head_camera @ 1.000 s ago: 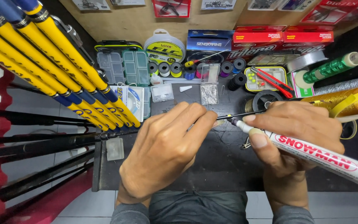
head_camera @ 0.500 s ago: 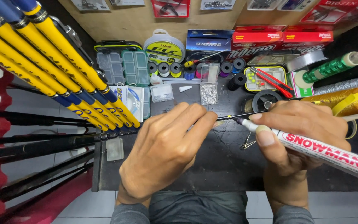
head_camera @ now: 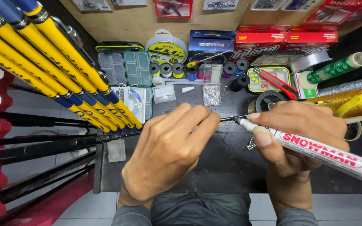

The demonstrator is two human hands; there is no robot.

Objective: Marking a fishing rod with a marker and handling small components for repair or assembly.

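- Over the dark counter (head_camera: 214, 167), the left hand (head_camera: 168, 155) has its fingers closed narrowly around the tip end of a thin black rod (head_camera: 55, 144), which runs out to the left of the hand.
- Right of the left hand, the right hand (head_camera: 298, 138) grips a white paint marker (head_camera: 319, 152), fingers wrapped tight around its barrel, thumb lying along the top.
- The marker's pointed nib touches the short bit of rod that shows between the two hands, just past the left fingertips.
- Against the earlier pictures, the marker lies a little lower and flatter, its nib closer to the left fingertips; the left hand has barely shifted.
- Left of the left hand, yellow-and-blue rod handles (head_camera: 63, 71) slant across the counter's edge.
- Behind the left hand lie a clear tackle box (head_camera: 124, 67), small line spools (head_camera: 177, 69) and a red-handled cutter (head_camera: 273, 79).
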